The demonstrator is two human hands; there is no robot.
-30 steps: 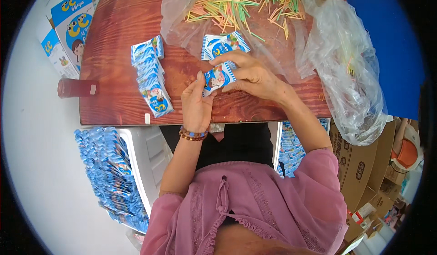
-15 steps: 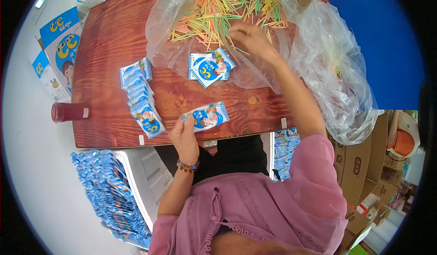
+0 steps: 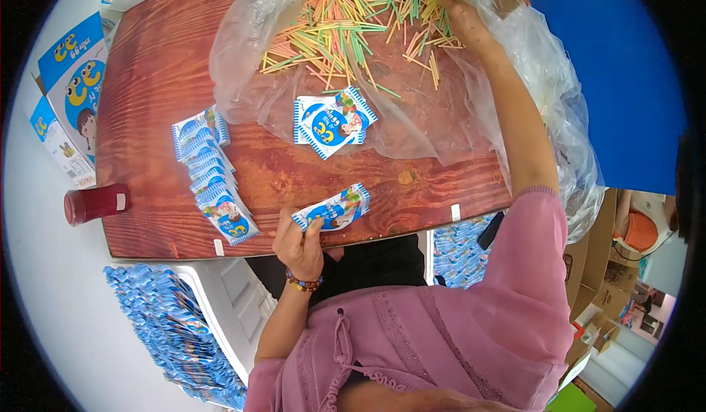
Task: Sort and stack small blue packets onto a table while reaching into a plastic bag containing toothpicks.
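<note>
Now, step: fetching a stick for the packet.
Left hand [image 3: 298, 244]: fingers pinch the blue packet [image 3: 332, 209] at the near table edge.
Right hand [image 3: 465, 20]: reaching far into the coloured sticks [image 3: 353, 16]; grasp unclear.
Next: likely needs one stick singled out.

The person wears a loose pink top [image 3: 441, 338] with fine stitched lines running down the front and a small tie at the neckline. Its right sleeve [image 3: 533, 250] is wide and ends in a narrow ribbed edge above the elbow; the forearms are bare below it. Below the top's front hem, dark clothing [image 3: 368, 265] shows. A beaded bracelet [image 3: 303, 282] of brown and coloured beads circles the left wrist, just beside the left hand [image 3: 298, 246]. No rings can be made out.
</note>
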